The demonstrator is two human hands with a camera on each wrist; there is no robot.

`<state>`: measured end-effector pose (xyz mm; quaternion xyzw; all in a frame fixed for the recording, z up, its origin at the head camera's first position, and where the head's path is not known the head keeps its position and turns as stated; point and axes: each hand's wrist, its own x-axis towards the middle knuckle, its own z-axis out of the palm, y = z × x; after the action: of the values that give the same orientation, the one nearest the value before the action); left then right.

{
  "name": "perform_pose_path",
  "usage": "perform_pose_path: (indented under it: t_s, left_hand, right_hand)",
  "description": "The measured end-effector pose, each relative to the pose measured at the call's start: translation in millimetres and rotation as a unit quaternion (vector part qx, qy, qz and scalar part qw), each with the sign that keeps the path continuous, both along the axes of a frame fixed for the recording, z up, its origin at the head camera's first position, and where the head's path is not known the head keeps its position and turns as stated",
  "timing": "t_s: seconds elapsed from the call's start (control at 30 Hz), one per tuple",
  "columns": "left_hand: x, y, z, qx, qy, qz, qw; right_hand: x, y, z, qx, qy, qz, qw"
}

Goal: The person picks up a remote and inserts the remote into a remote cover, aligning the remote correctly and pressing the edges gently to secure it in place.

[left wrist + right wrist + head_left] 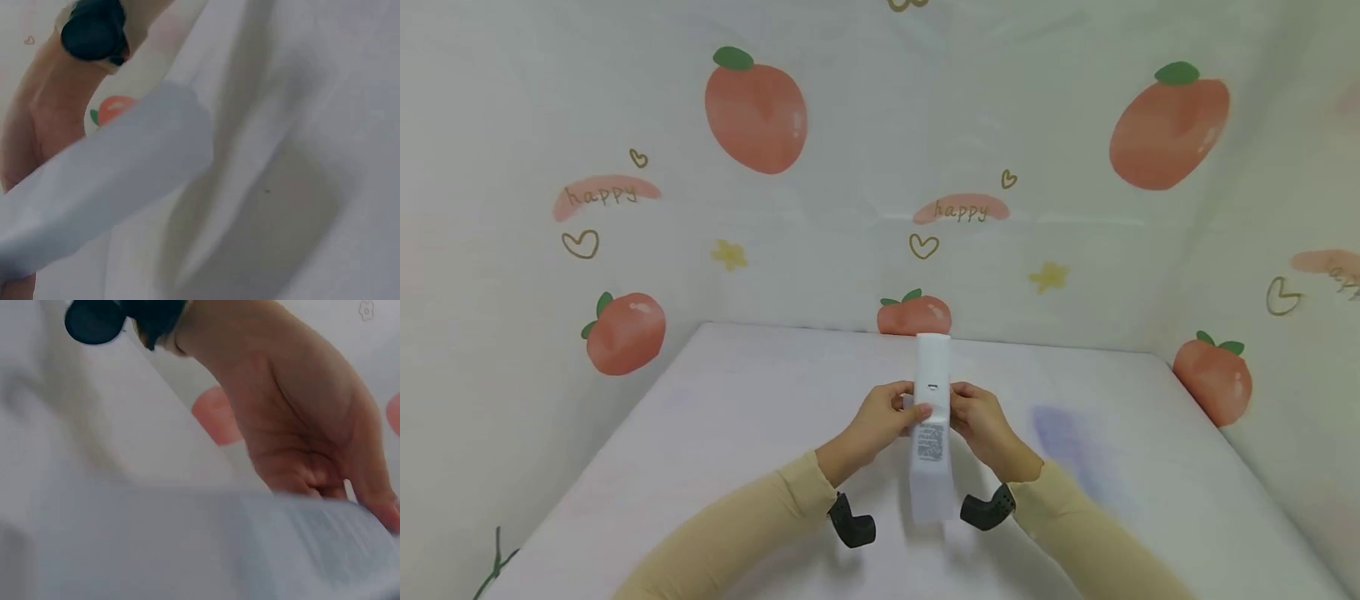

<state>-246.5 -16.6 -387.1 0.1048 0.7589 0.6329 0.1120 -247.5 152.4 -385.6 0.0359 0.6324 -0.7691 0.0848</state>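
Observation:
A long white box [933,483] with a grey printed label and a small dark slot is held up in front of me, its long side slanting away. My left hand [880,417] grips its left side, the thumb lying across the front just above the label. On the opposite side my right hand [981,421] holds the box with bent fingers at its edge, partly hidden behind it. The left wrist view shows the box [119,169] with the right hand [56,119] behind it. From the right wrist, the left hand [312,419] appears beyond the blurred box [156,544].
Beneath the hands spreads a white-covered table [737,392] with a faint purple patch [1067,433]. A white curtain [850,125] with printed red fruit rises behind and at both sides. Dark wrist cameras [852,527] hang under both sleeves. A green stem-like thing [497,567] shows at lower left.

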Motion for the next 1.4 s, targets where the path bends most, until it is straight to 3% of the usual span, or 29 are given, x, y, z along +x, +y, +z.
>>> perform_pose_path:
  t_s: [0.17,0.33,0.43,0.57,0.7,0.8,0.97,1.17,1.3,1.4]
  left_hand:
    - [-3.4,-3,0.8,0.002,0.036,0.033,0.9988]
    - [-4.4,-1,0.4,-0.004,0.057,0.018,0.9982]
    - [-3.9,1,1.7,0.007,0.069,0.004,0.9976]
    - [-5.0,0,4.5,0.071,0.056,0.01,0.9958]
    - [-4.7,-1,4.1,0.091,0.031,0.014,0.9953]
    - [-3.3,0,1.0,0.086,0.024,0.018,0.9958]
    - [-2.8,4,-4.6,0.117,-0.006,0.061,0.9912]
    - [-9.3,4,1.9,0.112,-0.062,0.092,0.9875]
    - [-16.4,3,8.4,0.088,-0.067,0.09,0.9897]
    - [-19.8,3,6.7,0.072,-0.064,0.086,0.9916]
  right_hand:
    - [8.0,-9,6.1,-0.001,0.028,0.002,1.0]
    - [10.2,-4,10.2,0.071,0.037,0.041,0.996]
    - [9.1,3,13.7,0.09,0.047,0.042,0.994]
    - [5.3,12,19.0,0.08,0.062,0.02,0.995]
    - [1.4,15,18.7,0.068,0.06,0.005,0.996]
    - [1.8,14,16.1,0.066,0.06,0.018,0.996]
    - [10.4,6,13.8,0.088,0.059,0.047,0.993]
    - [21.5,-3,17.1,0.111,0.063,0.041,0.991]
    - [24.9,-7,18.6,0.121,0.071,0.037,0.989]
    - [25.2,-8,18.6,0.133,0.072,0.033,0.988]
